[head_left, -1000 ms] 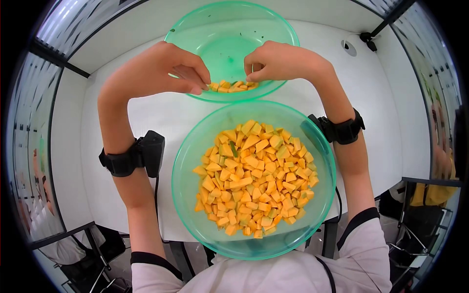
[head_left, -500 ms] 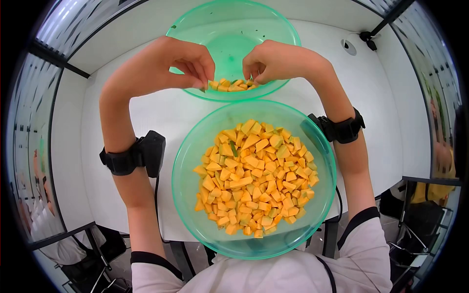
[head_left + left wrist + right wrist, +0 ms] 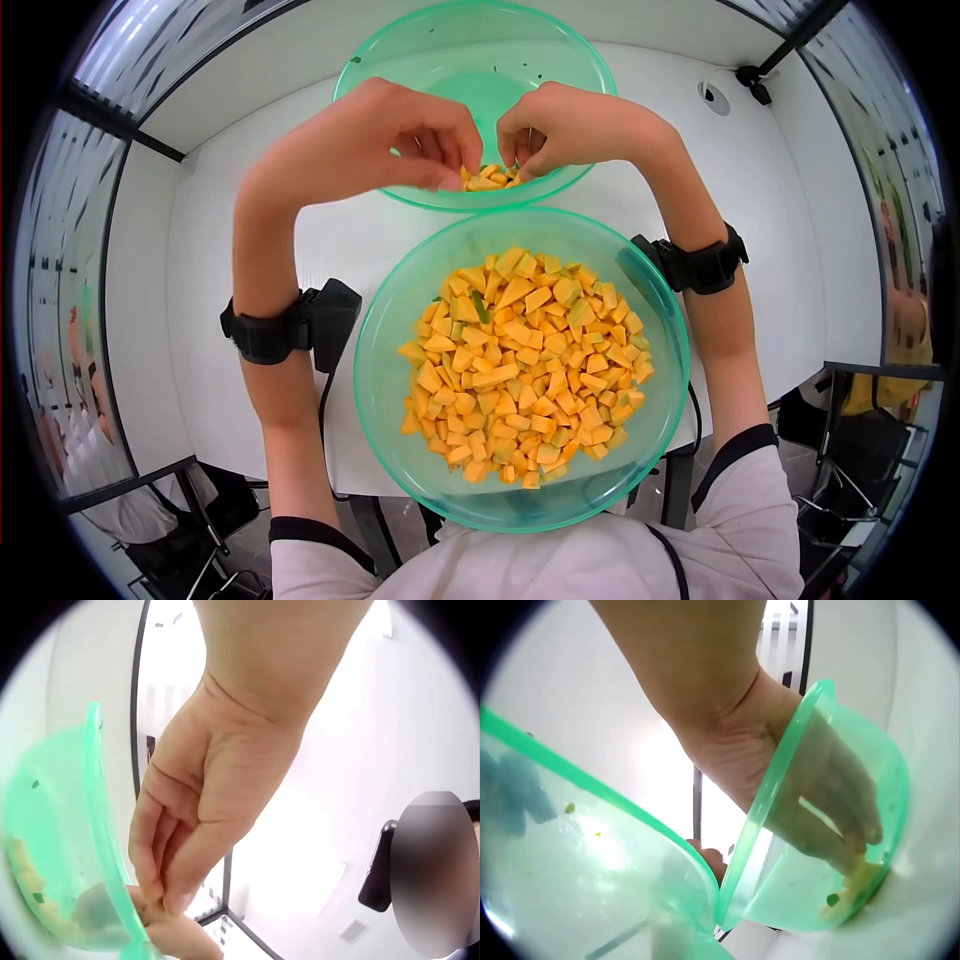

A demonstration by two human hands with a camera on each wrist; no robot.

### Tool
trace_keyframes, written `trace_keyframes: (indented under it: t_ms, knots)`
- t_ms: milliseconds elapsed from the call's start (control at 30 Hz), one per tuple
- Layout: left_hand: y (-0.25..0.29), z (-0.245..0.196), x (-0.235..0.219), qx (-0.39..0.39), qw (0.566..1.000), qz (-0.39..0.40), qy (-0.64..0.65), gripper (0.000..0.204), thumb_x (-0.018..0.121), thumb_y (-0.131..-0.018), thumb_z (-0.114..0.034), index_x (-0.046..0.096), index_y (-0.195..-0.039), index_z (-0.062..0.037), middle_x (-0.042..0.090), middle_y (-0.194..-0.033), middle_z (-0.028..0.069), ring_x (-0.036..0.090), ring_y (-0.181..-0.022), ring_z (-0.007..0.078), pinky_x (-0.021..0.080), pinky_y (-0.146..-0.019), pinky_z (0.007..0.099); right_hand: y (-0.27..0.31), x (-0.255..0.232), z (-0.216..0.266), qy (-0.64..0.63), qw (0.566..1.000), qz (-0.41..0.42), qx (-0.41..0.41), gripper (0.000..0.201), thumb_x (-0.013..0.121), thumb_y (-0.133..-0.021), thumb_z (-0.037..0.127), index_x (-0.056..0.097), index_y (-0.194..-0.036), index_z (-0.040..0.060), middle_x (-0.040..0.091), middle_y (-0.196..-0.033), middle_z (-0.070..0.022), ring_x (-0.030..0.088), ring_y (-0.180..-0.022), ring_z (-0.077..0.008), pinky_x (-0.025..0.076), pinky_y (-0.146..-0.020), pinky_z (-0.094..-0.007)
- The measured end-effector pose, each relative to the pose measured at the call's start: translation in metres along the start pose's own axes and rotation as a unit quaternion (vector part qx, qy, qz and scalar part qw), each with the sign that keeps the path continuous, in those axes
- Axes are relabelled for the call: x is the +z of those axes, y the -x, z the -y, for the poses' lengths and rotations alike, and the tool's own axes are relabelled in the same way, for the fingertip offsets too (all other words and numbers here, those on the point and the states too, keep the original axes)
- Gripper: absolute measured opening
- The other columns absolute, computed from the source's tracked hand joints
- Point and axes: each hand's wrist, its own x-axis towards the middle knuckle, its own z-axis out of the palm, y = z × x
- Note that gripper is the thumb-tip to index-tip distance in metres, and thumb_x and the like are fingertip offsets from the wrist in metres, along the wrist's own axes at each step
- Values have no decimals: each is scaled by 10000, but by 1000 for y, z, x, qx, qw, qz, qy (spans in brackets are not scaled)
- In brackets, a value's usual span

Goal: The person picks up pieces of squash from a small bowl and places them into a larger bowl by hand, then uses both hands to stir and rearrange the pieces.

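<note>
In the head view the far green bowl (image 3: 575,60) holds a small cluster of diced orange pumpkin (image 3: 488,180) against its near wall. My left hand (image 3: 400,140) reaches over that near rim, fingertips beside the cluster. Thumb and fingertips meet in the left wrist view, and nothing shows between them. Inside the same bowl my right hand (image 3: 570,125) pinches a pumpkin piece (image 3: 862,876), seen through the translucent wall in the right wrist view. Closer to the body, the near green bowl (image 3: 385,400) holds a large heap of pumpkin cubes (image 3: 520,370).
Both bowls stand on a white table (image 3: 230,400), their rims nearly meeting. Small dark green bits stick to the far bowl's wall. Low white panels (image 3: 140,240) border the table. A grommet (image 3: 713,97) sits at the back right, and a cable runs beneath each wrist camera.
My left hand has moved right, to the pumpkin cluster, its fingers drawing together. My right hand has stayed at the cluster, its fingers dipping in slightly. The bowls stay nearly in place.
</note>
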Motion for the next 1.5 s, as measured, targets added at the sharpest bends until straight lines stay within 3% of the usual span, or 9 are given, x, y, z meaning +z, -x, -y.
trace_keyframes:
  t_ms: [67,200,333,467,667,967,1267,1367,1500]
  knots:
    - [-7,8,2,-44,995,-44,-80,85,667,-814,-21,632,-888,2,656,-782,52,635,-675,139,526,-680,251,-1,1,-1,0,1000,-1,-2,155,726,-720,69,667,-849,6,660,-725,-89,641,-688,-178,511,-643,-291]
    - [-16,27,14,-76,984,-107,-119,91,654,-826,-63,621,-814,21,610,-658,66,550,-563,138,457,-552,267,0,-1,2,6,1000,3,0,118,727,-720,65,678,-813,11,657,-699,-77,638,-672,-165,510,-632,-281]
    - [-23,32,19,-166,966,-92,-175,103,648,-837,-83,633,-822,18,603,-629,82,535,-541,153,423,-520,273,0,-1,0,-3,1000,0,-13,93,709,-721,53,670,-793,9,659,-700,-79,642,-669,-164,510,-632,-280]
    - [-23,46,22,-85,979,-136,-128,69,653,-792,-26,645,-852,6,639,-701,104,616,-643,171,483,-617,286,0,0,1,-1,1000,4,-1,77,697,-717,43,659,-773,7,666,-708,-81,662,-696,-168,516,-647,-283]
    - [-22,44,21,-114,983,-103,-101,108,660,-756,13,648,-862,-4,667,-769,87,631,-713,178,497,-660,294,0,-1,3,-5,1000,5,6,80,692,-720,37,657,-788,14,676,-742,-73,677,-732,-174,522,-661,-291]
    - [-23,39,23,-185,968,-38,-166,186,681,-758,-34,679,-942,-61,672,-824,63,618,-748,174,486,-663,312,-2,-2,4,-8,999,29,-10,147,696,-732,70,695,-878,56,677,-767,-56,637,-679,-164,500,-617,-290]
    - [-23,46,24,-167,974,-12,-153,160,667,-767,-26,642,-923,-49,666,-825,70,640,-745,186,495,-683,322,-2,0,3,-2,999,50,-14,187,679,-749,74,685,-936,75,691,-825,-55,666,-778,-193,511,-677,-316]
    - [-21,52,24,-152,977,-20,-148,84,660,-771,-96,646,-851,-78,675,-809,31,617,-727,194,485,-652,329,-4,2,-1,-2,999,47,-21,175,684,-748,77,676,-923,66,697,-864,-41,663,-799,-201,516,-695,-323]
    - [-23,50,24,-153,979,-19,-137,115,663,-761,-47,625,-869,-54,671,-810,54,634,-748,198,493,-672,329,-4,3,-2,4,999,46,-27,180,698,-744,84,665,-919,62,698,-882,-24,659,-821,-205,520,-717,-330]
